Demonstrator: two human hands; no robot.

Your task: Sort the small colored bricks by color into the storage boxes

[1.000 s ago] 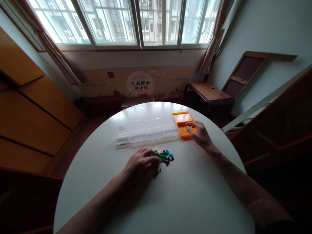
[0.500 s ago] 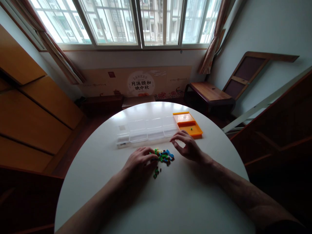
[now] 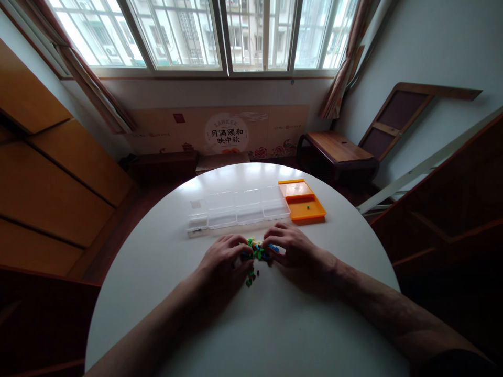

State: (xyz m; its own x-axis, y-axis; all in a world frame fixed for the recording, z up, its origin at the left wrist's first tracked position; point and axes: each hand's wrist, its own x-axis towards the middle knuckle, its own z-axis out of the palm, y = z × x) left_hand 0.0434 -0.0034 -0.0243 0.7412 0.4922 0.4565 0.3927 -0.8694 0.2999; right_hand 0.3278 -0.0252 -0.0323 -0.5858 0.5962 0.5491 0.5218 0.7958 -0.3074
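Observation:
A small heap of tiny coloured pieces (image 3: 256, 252), green, blue and yellow, lies on the round white table (image 3: 275, 324). My left hand (image 3: 222, 260) rests palm down at the heap's left side, fingers curled with the tips among the pieces. My right hand (image 3: 288, 247) lies at the heap's right side, fingers bent and touching the pieces. Whether either hand grips a piece is hidden by the fingers. Behind the heap sit clear plastic boxes (image 3: 236, 208) in a row and an orange tray (image 3: 302, 201) with one small dark piece in it.
A low wooden bench (image 3: 338, 149) and a leaning wooden frame (image 3: 396, 112) stand at the right wall. Wooden panels (image 3: 51, 173) lie to the left of the table. A printed cardboard sheet (image 3: 226, 133) leans under the window.
My right hand has come back from the orange tray to the right side of the heap. My left hand has stayed at the heap, its fingers shifting slightly.

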